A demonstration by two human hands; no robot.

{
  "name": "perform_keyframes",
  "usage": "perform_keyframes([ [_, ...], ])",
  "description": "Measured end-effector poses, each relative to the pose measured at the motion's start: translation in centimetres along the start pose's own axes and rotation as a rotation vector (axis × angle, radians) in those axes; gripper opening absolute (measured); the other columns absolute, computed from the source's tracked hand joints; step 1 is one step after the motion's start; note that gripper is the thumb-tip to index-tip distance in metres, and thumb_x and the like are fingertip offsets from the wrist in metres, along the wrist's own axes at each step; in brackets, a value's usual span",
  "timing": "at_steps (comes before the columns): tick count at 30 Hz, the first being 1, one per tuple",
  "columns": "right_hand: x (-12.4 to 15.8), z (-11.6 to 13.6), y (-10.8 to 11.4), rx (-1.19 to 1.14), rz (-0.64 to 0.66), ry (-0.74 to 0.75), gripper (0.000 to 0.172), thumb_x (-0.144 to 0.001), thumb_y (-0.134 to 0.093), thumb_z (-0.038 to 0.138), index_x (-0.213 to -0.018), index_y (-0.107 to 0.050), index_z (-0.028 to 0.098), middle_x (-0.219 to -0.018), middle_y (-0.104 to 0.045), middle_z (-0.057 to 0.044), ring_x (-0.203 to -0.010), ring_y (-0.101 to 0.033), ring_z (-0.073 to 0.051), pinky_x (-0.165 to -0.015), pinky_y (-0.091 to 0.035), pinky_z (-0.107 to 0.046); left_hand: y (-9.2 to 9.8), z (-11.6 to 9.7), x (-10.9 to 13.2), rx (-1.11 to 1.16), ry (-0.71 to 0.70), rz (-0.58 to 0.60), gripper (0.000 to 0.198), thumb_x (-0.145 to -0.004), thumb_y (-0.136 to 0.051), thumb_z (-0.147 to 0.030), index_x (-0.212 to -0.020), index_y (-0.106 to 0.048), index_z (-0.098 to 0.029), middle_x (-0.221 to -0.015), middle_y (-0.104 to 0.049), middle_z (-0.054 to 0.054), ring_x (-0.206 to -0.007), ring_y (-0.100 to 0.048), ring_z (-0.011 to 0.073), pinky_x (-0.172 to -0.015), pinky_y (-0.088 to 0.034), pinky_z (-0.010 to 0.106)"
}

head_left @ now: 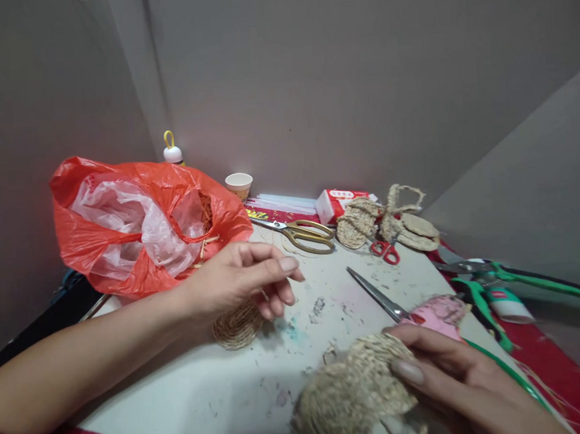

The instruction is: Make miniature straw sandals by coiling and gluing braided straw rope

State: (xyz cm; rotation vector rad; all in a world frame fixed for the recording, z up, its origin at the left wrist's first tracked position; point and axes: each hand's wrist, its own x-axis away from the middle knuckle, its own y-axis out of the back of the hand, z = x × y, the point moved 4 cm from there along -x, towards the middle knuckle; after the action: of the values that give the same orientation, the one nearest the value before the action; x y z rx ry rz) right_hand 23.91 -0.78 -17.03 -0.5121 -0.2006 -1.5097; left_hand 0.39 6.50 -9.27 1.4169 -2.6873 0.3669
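My right hand [458, 376] grips a woven straw piece [348, 395] by its upper right edge, thumb on top. The piece is slightly blurred, with rounded, braided parts. My left hand [254, 277] hovers over the white tabletop [298, 378], fingers loosely curled and apart, holding nothing. Partly hidden beneath it lies an oval coiled straw mat [235, 327]. Just beyond my right hand are scissors [376, 293] whose handles are wrapped in pink cloth, the blades pointing away to the left.
A red plastic bag [211, 201] stands at left. Gold-handled scissors [310, 235], a paper cup [240, 186], a red-and-white box [342, 201], woven straw pieces [358, 223] and red-handled scissors [385, 251] line the back. Green-handled shears [526, 279] lie at right by a white container [511, 306].
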Motion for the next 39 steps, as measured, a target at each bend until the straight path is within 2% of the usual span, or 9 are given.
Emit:
perform_keyframes([
  [3, 0.2, 1.1, -1.6, -0.092, -0.025, 0.049, 0.027, -0.061, -0.085, 0.033, -0.077, -0.068, 0.020, -0.066, -0.064, 0.000, -0.058, -0.059, -0.015, -0.057, -0.050, -0.026, 0.1, 1.5, -0.4, -0.075, 0.057, -0.007, 0.031, -0.078, -0.067, -0.043, -0.088, -0.060, -0.014, -0.073, -0.065, 0.002, -0.058, -0.060, 0.0099, -0.055, -0.045, 0.022],
  [9, 0.4, 1.7, -1.7, -0.177, -0.127, 0.149, 0.029, -0.061, -0.085, 0.032, -0.079, -0.065, 0.022, -0.065, -0.061, 0.004, -0.052, -0.051, -0.009, -0.048, -0.039, -0.018, -2.9, 5.7, 0.0, 0.044, 0.255, 0.239, 0.047, -0.067, -0.078, -0.036, -0.098, -0.048, -0.018, -0.074, -0.065, -0.002, -0.053, -0.060, 0.0087, -0.051, -0.043, 0.019],
  [16, 0.8, 2.1, -2.0, 0.119, 0.039, 0.194, 0.045, -0.073, -0.071, 0.055, -0.058, -0.056, 0.015, -0.049, -0.037, 0.007, -0.045, -0.021, -0.005, -0.042, -0.016, -0.020, -0.7, 4.1, -0.8, 0.091, 0.033, -0.115, 0.031, -0.069, -0.078, -0.031, -0.082, -0.056, -0.015, -0.062, -0.062, -0.004, -0.046, -0.051, 0.0048, -0.047, -0.041, 0.017],
  [20, 0.8, 1.4, -2.3, 0.178, 0.029, 0.185, 0.039, -0.073, -0.072, 0.052, -0.069, -0.065, 0.014, -0.059, -0.057, 0.001, -0.053, -0.042, -0.009, -0.049, -0.031, -0.020, -1.0, 4.4, -1.1, 0.192, 0.034, -0.074, 0.026, -0.069, -0.079, -0.027, -0.081, -0.063, -0.011, -0.073, -0.068, 0.003, -0.065, -0.062, 0.0110, -0.066, -0.047, 0.024],
  [22, 0.8, 0.6, -2.9, 0.148, 0.085, 0.140, 0.032, -0.067, -0.079, 0.044, -0.071, -0.069, 0.014, -0.061, -0.061, 0.000, -0.058, -0.049, -0.011, -0.055, -0.037, -0.022, -1.3, 4.6, -1.0, 0.202, 0.035, -0.049, 0.026, -0.072, -0.077, -0.030, -0.082, -0.065, -0.010, -0.074, -0.068, 0.005, -0.063, -0.061, 0.0111, -0.063, -0.047, 0.024],
  [26, 0.6, 0.1, -3.3, 0.035, 0.056, 0.134, 0.028, -0.063, -0.083, 0.039, -0.067, -0.069, 0.014, -0.059, -0.060, 0.001, -0.056, -0.050, -0.011, -0.053, -0.037, -0.021, -1.7, 4.0, -0.9, 0.217, -0.027, -0.044, 0.034, -0.079, -0.069, -0.041, -0.094, -0.067, -0.010, -0.075, -0.065, 0.004, -0.059, -0.057, 0.0095, -0.051, -0.043, 0.020],
  [30, 0.6, 0.4, -3.1, -0.075, -0.083, 0.168, 0.029, -0.058, -0.086, 0.039, -0.068, -0.069, 0.016, -0.057, -0.060, 0.003, -0.051, -0.046, -0.009, -0.049, -0.036, -0.020, -2.2, 4.4, -0.8, 0.236, -0.036, -0.013, 0.032, -0.080, -0.068, -0.039, -0.097, -0.067, -0.012, -0.087, -0.066, 0.007, -0.075, -0.062, 0.0135, -0.062, -0.048, 0.022],
  [36, 0.9, 0.1, -4.0, -0.001, 0.063, 0.163, 0.031, -0.060, -0.083, 0.044, -0.066, -0.073, 0.016, -0.060, -0.065, -0.001, -0.059, -0.054, -0.014, -0.060, -0.044, -0.025, -2.6, 5.4, -0.7, 0.098, -0.070, 0.028, 0.030, -0.085, -0.062, -0.039, -0.089, -0.072, -0.011, -0.078, -0.069, 0.007, -0.067, -0.058, 0.0111, -0.066, -0.048, 0.023],
  [39, 0.9, 0.6, -3.4, 0.059, -0.014, 0.210, 0.034, -0.068, -0.077, 0.050, -0.073, -0.076, 0.017, -0.064, -0.066, -0.003, -0.062, -0.056, -0.015, -0.060, -0.045, -0.026, -2.5, 5.4, -0.6, 0.078, -0.037, 0.025, 0.032, -0.084, -0.063, -0.041, -0.088, -0.073, -0.011, -0.075, -0.069, 0.007, -0.063, -0.057, 0.0102, -0.062, -0.047, 0.022],
])
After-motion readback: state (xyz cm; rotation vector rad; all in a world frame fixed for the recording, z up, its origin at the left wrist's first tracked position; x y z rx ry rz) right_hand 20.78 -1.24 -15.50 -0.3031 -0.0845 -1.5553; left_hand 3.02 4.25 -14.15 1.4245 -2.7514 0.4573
